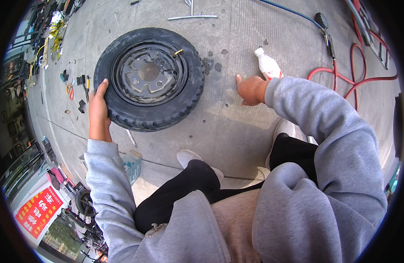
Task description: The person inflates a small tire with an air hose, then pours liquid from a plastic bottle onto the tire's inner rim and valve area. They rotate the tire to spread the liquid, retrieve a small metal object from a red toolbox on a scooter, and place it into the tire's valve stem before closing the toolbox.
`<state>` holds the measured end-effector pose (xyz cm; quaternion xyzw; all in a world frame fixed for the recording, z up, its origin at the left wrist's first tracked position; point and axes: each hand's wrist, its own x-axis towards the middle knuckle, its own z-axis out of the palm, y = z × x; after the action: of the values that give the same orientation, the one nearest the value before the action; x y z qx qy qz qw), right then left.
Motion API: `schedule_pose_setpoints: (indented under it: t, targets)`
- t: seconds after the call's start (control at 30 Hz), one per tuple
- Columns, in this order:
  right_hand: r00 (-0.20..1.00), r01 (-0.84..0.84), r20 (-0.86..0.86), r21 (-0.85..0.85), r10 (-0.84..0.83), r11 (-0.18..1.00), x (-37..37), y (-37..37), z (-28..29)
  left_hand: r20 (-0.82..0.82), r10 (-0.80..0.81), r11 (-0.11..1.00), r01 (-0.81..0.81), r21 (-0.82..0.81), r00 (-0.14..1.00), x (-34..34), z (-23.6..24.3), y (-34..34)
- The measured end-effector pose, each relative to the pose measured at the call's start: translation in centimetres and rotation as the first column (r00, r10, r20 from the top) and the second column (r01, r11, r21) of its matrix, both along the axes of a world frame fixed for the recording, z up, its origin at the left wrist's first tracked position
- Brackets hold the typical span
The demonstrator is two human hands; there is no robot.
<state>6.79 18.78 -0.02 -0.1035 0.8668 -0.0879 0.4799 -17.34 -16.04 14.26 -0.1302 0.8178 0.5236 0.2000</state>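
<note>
A black tyre (pixel 175 109) on a black steel rim (pixel 149 87), with a brass valve stem (pixel 178 53), is at centre left. My left hand (pixel 99 107) grips its left side, thumb on the sidewall; I cannot tell whether that side is raised off the ground. My right hand (pixel 250 90) is out over the concrete to the right of the tyre, index finger extended and thumb apart, with nothing visible in it. Just beyond it is a white plastic bottle (pixel 268 63) with a red label, its lower part hidden by the hand and sleeve.
A pressure gauge (pixel 321 21) on a blue hose and looped red hoses (pixel 354 70) lie right. A metal cross wrench (pixel 193 17) lies ahead. Scissors (pixel 71 90) and small tools lie left. A plastic basket (pixel 132 164) stands by my left leg. Scooters and a red banner (pixel 37 210) are lower left.
</note>
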Motion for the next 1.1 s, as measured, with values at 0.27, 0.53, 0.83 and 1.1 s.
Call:
schedule_pose_setpoints:
  t: [0.27,0.53,0.83,1.1]
  targets:
    - [1.0,-0.029,0.007,0.007,0.029,1.0,0.0,0.1,0.2,-0.011,0.018,1.0,-0.018,-0.003,1.0,0.5,0.2,0.3]
    - [1.0,-0.025,-0.004,0.001,0.025,1.0,0.1,0.2,0.2,-0.032,0.02,1.0,-0.02,-0.02,0.999,0.8,0.6,0.9]
    - [1.0,-0.011,0.0,-0.007,0.011,1.0,0.0,0.1,0.4,-0.056,0.05,0.998,-0.052,-0.035,0.997,1.5,1.0,1.4]
    - [1.0,-0.013,0.002,-0.022,0.013,1.0,-0.3,0.3,0.7,-0.234,-0.119,0.992,0.105,-0.071,0.965,3.1,0.3,0.1]
